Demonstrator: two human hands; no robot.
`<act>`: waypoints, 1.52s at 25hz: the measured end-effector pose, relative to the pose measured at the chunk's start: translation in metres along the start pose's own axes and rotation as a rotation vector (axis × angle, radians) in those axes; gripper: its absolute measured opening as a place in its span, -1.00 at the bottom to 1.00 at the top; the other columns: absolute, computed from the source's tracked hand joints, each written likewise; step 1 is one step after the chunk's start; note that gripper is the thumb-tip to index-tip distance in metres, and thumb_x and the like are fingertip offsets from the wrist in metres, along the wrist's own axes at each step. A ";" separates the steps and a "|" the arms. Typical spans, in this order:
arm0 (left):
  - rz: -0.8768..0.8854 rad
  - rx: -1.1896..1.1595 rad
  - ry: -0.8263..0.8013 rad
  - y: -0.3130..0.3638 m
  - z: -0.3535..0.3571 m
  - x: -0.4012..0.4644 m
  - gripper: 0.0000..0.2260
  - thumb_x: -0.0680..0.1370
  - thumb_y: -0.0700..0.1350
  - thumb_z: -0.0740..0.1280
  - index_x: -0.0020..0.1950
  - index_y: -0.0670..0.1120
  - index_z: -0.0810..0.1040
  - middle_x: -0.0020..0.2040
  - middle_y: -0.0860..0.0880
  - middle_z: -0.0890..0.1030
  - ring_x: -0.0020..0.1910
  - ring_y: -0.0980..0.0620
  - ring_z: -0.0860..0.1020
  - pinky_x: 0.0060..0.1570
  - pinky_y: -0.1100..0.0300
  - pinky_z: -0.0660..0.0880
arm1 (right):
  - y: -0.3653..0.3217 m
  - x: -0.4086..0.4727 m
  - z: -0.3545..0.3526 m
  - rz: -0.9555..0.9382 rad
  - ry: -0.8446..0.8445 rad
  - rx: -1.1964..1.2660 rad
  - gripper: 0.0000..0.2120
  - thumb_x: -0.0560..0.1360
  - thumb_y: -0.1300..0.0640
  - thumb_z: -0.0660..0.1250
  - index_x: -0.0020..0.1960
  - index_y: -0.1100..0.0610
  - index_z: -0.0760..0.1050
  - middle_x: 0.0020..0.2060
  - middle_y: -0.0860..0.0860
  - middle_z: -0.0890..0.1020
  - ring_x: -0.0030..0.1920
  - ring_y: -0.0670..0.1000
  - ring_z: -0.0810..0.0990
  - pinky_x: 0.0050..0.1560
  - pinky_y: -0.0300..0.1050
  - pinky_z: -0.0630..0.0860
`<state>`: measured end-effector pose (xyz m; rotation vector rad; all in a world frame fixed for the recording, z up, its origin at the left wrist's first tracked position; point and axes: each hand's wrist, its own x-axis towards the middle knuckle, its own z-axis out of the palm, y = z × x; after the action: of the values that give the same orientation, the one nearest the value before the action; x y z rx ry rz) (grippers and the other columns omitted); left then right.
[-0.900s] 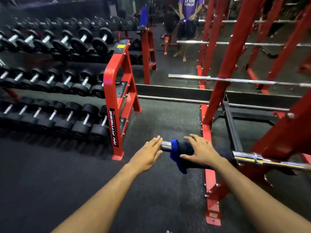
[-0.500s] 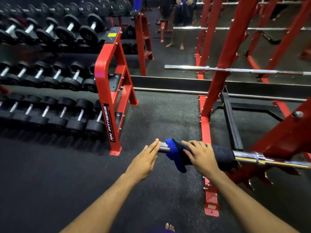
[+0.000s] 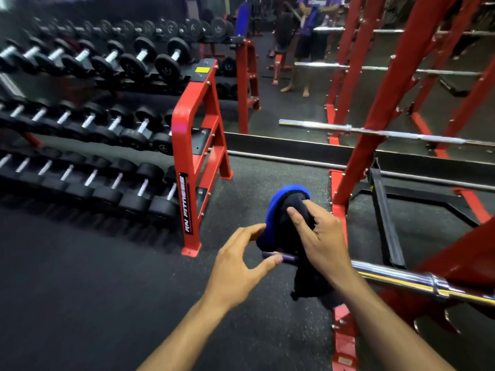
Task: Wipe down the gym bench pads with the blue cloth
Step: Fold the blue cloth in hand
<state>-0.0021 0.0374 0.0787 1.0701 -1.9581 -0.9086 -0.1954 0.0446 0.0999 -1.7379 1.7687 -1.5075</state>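
Lifted clear of the long chrome steel barbell (image 3: 401, 278) now: the dark cloth with the bright blue edge (image 3: 288, 210), wrapped flat around the bar's near end half a second back, bunched above that end instead. Gripped by the right hand (image 3: 318, 239), thumb and fingers curled into the dark folds, a loose tail hanging down below the bar. Just left of the bar's tip, the left hand (image 3: 241, 261), fingers spread and slightly bent, fingertips touching or nearly touching the cloth's blue rim and the purple-tinted tip, holding nothing firmly; exact contact hard to tell. Earlier laid flat against the bar end, now turned toward the cloth.

Left of the bar, a red steel rack (image 3: 198, 145) loaded with rows of black rubber dumbbells (image 3: 134, 129); beyond the bar, red steel uprights (image 3: 375, 111) and a second bare barbell.

No bench pad in view. Judged from this: cloth just retrieved, wiping not yet begun, next need probably a turn toward a bench with the cloth carried in hand.
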 end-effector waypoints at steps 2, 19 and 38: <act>-0.021 0.064 0.120 0.000 -0.024 -0.008 -0.53 0.42 -0.02 0.61 0.28 0.01 0.58 0.13 0.16 0.64 0.18 0.25 0.57 0.18 0.45 0.40 | -0.027 0.008 0.020 -0.086 -0.091 0.057 -0.68 0.55 0.05 0.35 -0.29 0.03 0.28 -0.40 -0.11 0.32 -0.35 -0.16 0.31 -0.30 -0.32 0.24; -0.442 0.168 0.668 -0.032 -0.291 -0.176 -0.82 0.61 -0.19 0.22 0.01 0.04 0.57 -0.15 0.13 0.61 -0.17 0.14 0.53 -0.11 0.28 0.44 | -0.193 -0.009 0.273 -0.388 -1.203 0.503 -0.71 0.54 -0.06 0.33 -0.12 0.10 0.30 -0.24 -0.07 0.39 -0.21 -0.13 0.37 -0.19 -0.18 0.35; -1.258 0.648 1.172 0.007 -0.195 -0.320 -0.75 0.60 -0.10 0.06 0.15 0.17 0.44 0.16 0.12 0.48 -0.09 -0.04 0.58 -0.08 0.04 0.54 | -0.315 -0.145 0.413 -0.611 -2.007 0.736 -0.66 0.49 0.48 0.27 -0.02 0.03 0.48 -0.14 -0.03 0.58 -0.20 -0.01 0.53 -0.20 -0.08 0.53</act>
<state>0.2862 0.2761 0.1006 2.5116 -0.4042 0.0385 0.3438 0.0429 0.0923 -1.8481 -0.2980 0.1010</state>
